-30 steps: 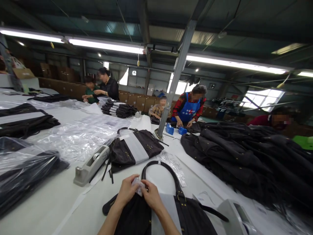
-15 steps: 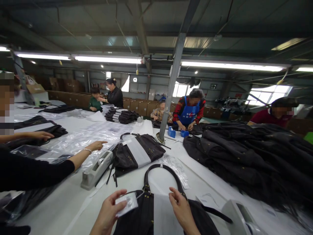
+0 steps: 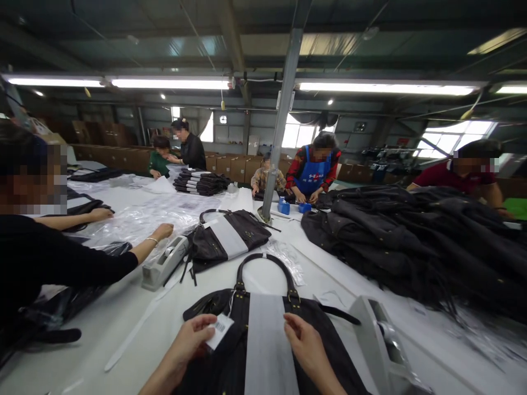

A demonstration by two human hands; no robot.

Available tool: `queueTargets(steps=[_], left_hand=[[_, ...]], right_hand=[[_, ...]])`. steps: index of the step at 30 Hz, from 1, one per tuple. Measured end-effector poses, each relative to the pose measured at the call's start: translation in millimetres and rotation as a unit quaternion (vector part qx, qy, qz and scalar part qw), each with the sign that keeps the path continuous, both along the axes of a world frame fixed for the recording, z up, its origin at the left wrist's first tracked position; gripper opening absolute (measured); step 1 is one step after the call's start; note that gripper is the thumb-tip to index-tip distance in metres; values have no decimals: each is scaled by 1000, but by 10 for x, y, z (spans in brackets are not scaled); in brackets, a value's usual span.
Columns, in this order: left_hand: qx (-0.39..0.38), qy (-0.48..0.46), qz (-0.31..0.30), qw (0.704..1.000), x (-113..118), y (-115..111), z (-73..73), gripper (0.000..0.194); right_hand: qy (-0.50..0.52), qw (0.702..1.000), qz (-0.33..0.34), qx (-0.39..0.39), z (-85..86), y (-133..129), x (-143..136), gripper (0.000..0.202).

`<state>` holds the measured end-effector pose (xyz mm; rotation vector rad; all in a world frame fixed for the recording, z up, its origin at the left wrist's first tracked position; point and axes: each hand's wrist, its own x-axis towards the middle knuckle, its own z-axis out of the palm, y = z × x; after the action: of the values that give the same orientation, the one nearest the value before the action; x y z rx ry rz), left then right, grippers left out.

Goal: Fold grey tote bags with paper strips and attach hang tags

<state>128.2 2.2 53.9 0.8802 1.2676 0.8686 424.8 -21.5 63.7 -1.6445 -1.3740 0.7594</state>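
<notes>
A black handbag lies flat in front of me, its looped handle pointing away. A wide band of pale wrapping paper runs down its middle. My left hand pinches a white hang tag with a barcode, tied by a thin string near the handle's left base. Over the right edge of the paper band is my right hand, fingers loosely bent and thumb apart, with nothing seen in it. Whether its fingertips touch the paper, I cannot tell.
Tape dispensers stand right and left. Beyond lies another wrapped handbag. A metal post rises from the table. Black bags form a heap at right. A co-worker's arm reaches over clear plastic at left; other people work farther back.
The tag in my left hand has turned and now shows its barcode. My right hand stays over the bag. My view has tilted down, and the co-worker at left has leaned in.
</notes>
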Motion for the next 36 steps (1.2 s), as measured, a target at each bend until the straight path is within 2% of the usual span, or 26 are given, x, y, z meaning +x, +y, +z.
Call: queueTargets(steps=[4, 6, 11, 13, 15, 18, 20, 21, 23, 25, 27, 30, 32, 36], left_hand=[[13, 86, -81, 993, -26, -119, -131, 65], [12, 101, -98, 990, -55, -175, -167, 63], [5, 112, -87, 990, -81, -163, -152, 47], [29, 116, -73, 990, -33, -136, -168, 45], [29, 78, -52, 995, 52, -135, -201, 44], [18, -1, -38, 999, 194, -184, -243, 41], [31, 15, -74, 997, 246, -217, -233, 38], [50, 54, -99, 992, 250, -218, -210, 35], [126, 174, -134, 967, 214, -171, -124, 31], [245, 277, -169, 914, 152, -49, -2, 37], [333, 299, -252, 858, 106, 127, 118, 43], [332, 288, -393, 808, 115, 407, 227, 40], [316, 295, -420, 798, 160, 550, 244, 35], [287, 248, -404, 833, 231, 697, 194, 17]], right_hand=[[-27, 998, 63, -12, -86, 69, -332, 34], [-37, 996, 79, -14, -136, 87, -435, 34], [-30, 995, 97, -25, -189, 15, -574, 32], [-29, 994, 98, -28, -173, -50, -664, 31], [-20, 993, 107, -48, -165, -113, -791, 32], [64, 983, 144, -99, -211, -161, -999, 42], [142, 973, 147, -105, -264, -150, -1092, 39], [172, 970, 138, -100, -284, -134, -1115, 36], [209, 965, 132, -90, -295, -96, -1111, 34], [224, 957, 167, -85, -263, -58, -1059, 33], [210, 951, 213, -76, -207, -23, -986, 31], [138, 958, 242, -65, -140, 38, -886, 26], [84, 965, 241, -62, -123, 89, -843, 24], [-10, 969, 240, -57, -93, 205, -817, 21]])
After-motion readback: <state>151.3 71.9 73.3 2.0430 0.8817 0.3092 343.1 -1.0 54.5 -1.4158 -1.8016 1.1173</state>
